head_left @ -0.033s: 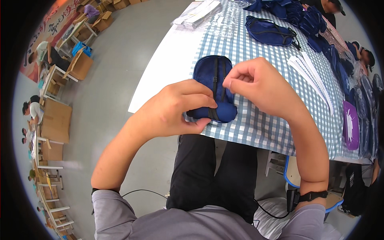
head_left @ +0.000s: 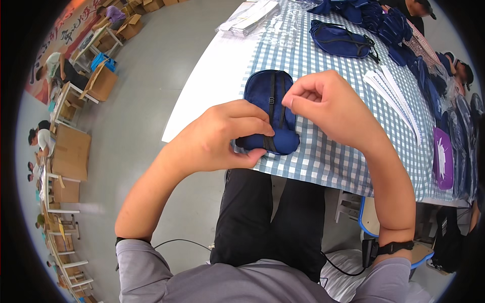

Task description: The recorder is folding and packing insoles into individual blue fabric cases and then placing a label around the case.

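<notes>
Against the earlier picture we find no real change: both hands sit on the pouch in the same places, and the pouch lies at the same spot on the table edge.

Our left hand (head_left: 222, 139) grips the near end of the small navy pouch (head_left: 269, 111), fingers curled over its top and thumb pressed under its lower edge, so the fabric bulges a little there. Our right hand (head_left: 328, 108) is bent above the pouch's upper half, thumb and forefinger pinched together right at the black zip line; what they pinch is too small for us to make out. The other fingers are folded into the palm.

The pouch lies on the near edge of the table, on the blue-and-white checked cloth (head_left: 333, 161). It is soft woven fabric, oval with rounded ends, padded-looking, with a black strip running down its length.

The cloth is flat and smooth, with small even squares. Farther back lies a larger navy bag (head_left: 338, 40) with black straps, limp and flattened. To the right a fan of thin white paper strips (head_left: 394, 96) is spread across the checks, and beyond them a flat purple packet (head_left: 443, 159) sits near the table's right side. A stack of clear plastic sleeves (head_left: 252, 15) lies at the far left corner, glossy and crinkled. Cardboard boxes (head_left: 70, 151) stand on the grey floor to the left.
</notes>
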Demonstrator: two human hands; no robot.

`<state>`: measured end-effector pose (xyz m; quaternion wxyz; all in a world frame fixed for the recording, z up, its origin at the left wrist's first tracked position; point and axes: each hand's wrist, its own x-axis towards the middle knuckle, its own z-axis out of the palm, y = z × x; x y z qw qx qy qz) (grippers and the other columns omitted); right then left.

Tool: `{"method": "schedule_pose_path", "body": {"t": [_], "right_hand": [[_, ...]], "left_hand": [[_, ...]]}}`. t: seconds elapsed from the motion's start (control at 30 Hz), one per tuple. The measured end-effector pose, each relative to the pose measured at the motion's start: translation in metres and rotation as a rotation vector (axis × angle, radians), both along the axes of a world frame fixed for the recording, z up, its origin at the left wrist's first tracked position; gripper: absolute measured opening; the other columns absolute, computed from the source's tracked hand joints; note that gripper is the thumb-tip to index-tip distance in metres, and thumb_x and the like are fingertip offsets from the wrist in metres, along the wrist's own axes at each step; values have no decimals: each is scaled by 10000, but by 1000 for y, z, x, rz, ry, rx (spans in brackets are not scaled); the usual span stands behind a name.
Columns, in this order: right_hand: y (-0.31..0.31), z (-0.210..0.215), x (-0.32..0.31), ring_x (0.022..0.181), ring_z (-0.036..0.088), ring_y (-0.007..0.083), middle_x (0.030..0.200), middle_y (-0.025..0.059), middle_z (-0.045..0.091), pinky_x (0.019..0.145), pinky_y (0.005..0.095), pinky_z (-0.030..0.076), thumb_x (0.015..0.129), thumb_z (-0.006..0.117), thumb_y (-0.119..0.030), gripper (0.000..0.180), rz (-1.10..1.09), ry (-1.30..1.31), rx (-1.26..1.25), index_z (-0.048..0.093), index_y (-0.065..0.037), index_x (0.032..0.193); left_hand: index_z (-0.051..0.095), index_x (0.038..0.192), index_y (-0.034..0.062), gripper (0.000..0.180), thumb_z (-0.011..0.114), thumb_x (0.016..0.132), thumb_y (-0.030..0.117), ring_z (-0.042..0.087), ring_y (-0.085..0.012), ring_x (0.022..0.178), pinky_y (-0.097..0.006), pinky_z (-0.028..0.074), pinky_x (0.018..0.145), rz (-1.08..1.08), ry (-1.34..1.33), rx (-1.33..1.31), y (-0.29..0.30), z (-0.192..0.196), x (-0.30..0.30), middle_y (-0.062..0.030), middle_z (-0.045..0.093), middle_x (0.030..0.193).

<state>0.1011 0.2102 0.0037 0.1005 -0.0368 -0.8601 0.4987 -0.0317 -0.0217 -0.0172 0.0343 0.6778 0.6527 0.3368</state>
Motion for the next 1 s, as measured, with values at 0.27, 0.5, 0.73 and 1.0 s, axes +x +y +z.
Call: {"method": "schedule_pose_path", "body": {"t": [0.27, 0.5, 0.73, 1.0], "right_hand": [[1, 0, -4, 697, 634, 105, 769, 68, 736, 652, 297, 508, 1004, 734, -157, 218, -105, 151, 65, 791, 53, 976], [2, -1, -3, 737, 692, 131, 790, 88, 758, 687, 295, 545, 982, 763, -150, 194, -126, 165, 87, 799, 40, 975], [5, -7, -3, 799, 753, 184, 869, 128, 794, 740, 330, 596, 909, 840, -93, 172, -97, -31, 88, 813, 40, 1016], [2, -4, -3, 849, 790, 289, 924, 201, 806, 789, 387, 621, 866, 869, -69, 209, -158, -176, 275, 830, 48, 1035]], "left_hand": [[819, 1057, 44, 386, 900, 680, 29, 762, -294, 992, -385, 639, 848, -23, -99, -88, 8, 9, -9, -107, 789, 1111], [819, 1038, 22, 367, 891, 678, 38, 769, -302, 984, -390, 636, 863, -43, -107, -106, 9, 11, -11, -126, 796, 1091], [821, 1042, 23, 369, 892, 680, 39, 770, -300, 991, -389, 637, 871, -45, -117, -107, 10, 11, -11, -127, 797, 1094], [823, 1045, 21, 373, 891, 679, 38, 773, -300, 999, -395, 637, 889, -43, -120, -115, 10, 11, -13, -131, 799, 1095]]}}
